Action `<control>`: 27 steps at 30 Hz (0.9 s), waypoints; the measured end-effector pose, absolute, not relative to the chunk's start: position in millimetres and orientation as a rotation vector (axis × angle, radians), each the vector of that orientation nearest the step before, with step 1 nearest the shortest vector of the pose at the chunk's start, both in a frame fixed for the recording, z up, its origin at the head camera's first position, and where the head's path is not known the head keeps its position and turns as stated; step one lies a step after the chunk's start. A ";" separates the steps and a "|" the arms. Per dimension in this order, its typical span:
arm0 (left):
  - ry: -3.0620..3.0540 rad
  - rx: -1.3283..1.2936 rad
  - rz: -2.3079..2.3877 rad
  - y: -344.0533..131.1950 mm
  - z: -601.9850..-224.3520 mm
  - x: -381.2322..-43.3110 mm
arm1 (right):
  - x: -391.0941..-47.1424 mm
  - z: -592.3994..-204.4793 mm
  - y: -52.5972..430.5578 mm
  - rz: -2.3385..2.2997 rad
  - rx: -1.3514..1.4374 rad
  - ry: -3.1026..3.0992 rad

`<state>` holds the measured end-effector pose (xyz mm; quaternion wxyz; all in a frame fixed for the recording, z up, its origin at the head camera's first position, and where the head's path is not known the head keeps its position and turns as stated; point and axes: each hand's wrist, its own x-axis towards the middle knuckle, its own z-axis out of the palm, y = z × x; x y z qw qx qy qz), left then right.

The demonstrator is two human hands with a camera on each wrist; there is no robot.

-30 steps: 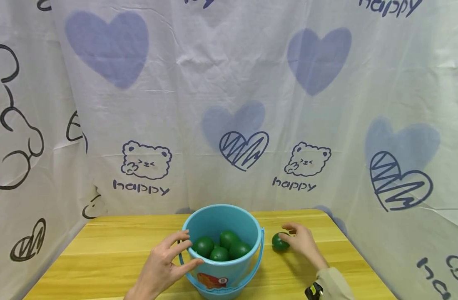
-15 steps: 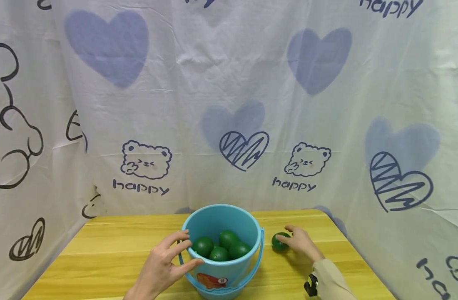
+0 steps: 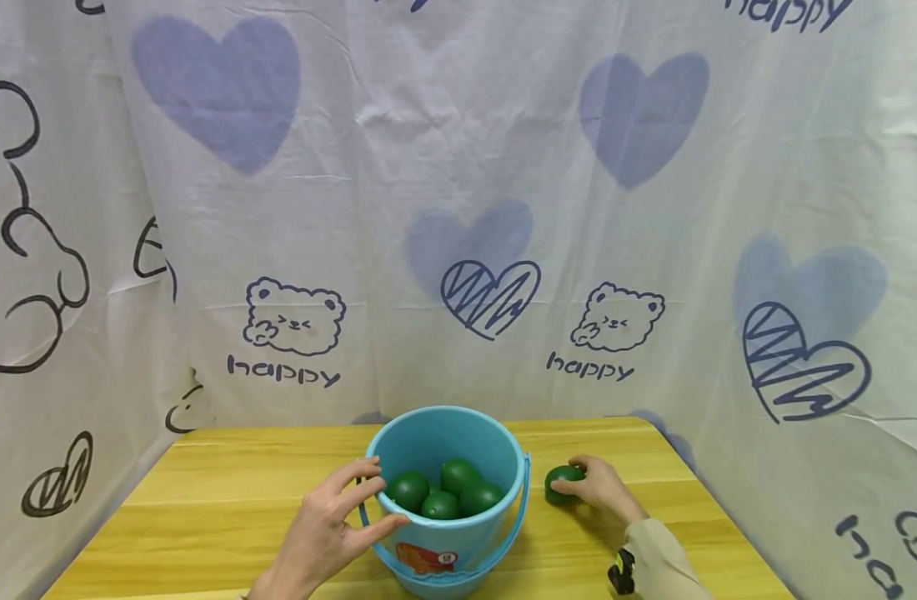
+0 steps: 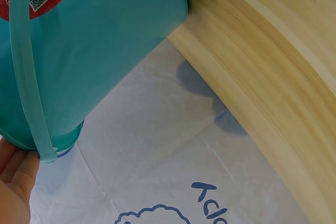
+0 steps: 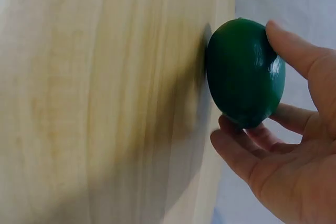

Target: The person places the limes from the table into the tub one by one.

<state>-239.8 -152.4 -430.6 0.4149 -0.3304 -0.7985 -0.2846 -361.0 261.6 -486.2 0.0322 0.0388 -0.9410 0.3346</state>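
Observation:
A light blue bucket (image 3: 503, 521) with a swing handle stands on the table, several green limes (image 3: 458, 477) lying inside it. My left hand (image 3: 325, 521) holds the bucket's left rim, thumb at the front and fingers farther back. In the left wrist view, the fingers of the left hand (image 4: 18, 182) touch the rim beside the handle joint. Right of the bucket, my right hand (image 3: 604, 490) grips a single lime (image 3: 562, 483). The right wrist view has that lime (image 5: 244, 72) between thumb and fingers, close to the tabletop.
The yellow wood-grain table (image 3: 226, 500) ends at a back edge just behind the bucket. A white curtain (image 3: 383, 208) printed with hearts and bears hangs behind it and along both sides. A dark wrist device (image 3: 622, 571) sits by the right sleeve.
My right thumb and fingers have come down and closed around the lime beside the bucket. My left hand and the bucket have kept their places.

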 end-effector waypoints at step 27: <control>-2.003 -0.834 -0.717 -152.4 -429.5 -239.5 | -354.6 -486.4 257.4 1.123 0.119 -2.789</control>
